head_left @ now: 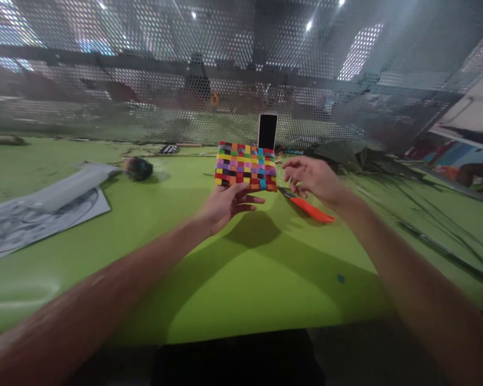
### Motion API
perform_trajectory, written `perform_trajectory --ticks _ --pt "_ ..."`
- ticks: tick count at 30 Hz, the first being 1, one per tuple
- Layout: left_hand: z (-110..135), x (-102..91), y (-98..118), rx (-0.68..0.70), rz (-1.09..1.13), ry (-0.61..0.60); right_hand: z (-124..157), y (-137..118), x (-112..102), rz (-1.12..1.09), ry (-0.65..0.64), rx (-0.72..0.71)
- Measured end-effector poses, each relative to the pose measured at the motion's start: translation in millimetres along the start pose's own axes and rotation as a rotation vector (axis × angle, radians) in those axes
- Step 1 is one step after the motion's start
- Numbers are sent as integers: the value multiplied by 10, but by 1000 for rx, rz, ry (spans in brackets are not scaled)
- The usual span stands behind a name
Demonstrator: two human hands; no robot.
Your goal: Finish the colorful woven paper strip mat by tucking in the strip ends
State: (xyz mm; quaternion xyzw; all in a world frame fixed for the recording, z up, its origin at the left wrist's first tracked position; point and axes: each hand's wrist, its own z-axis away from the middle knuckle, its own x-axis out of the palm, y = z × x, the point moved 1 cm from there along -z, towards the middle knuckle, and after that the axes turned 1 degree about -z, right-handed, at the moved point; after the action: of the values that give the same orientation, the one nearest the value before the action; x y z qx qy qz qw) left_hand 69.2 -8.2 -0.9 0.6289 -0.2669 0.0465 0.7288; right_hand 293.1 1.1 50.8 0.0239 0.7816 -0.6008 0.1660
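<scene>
1 woven mat (245,167), long side L to R, faces cam; L hand (224,206) pinches its bottom, R hand (314,179) empty, half open, nr 1 orange tool (312,209)

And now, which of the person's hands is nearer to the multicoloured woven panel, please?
Left. The left hand holds the multicoloured woven panel at its lower edge; the right hand is off its right edge, fingers apart from it.
</scene>
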Motion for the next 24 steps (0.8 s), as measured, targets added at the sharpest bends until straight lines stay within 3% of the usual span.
perform_trajectory --ticks 3,8,13,19,24 --pt "-25 -40 26 9 12 19 -4 69 49 -132 -176 204" --pt "-31 -71 25 1 1 4 35 160 203 -345 -122 290" --pt "-23 -57 -3 58 -39 -125 66 201 301 -361 -229 208" --pt "13 -41 33 81 -88 -184 64 205 295 -241 -192 66" --pt "-9 -61 -21 118 -102 -183 106 125 291 -174 -178 43"
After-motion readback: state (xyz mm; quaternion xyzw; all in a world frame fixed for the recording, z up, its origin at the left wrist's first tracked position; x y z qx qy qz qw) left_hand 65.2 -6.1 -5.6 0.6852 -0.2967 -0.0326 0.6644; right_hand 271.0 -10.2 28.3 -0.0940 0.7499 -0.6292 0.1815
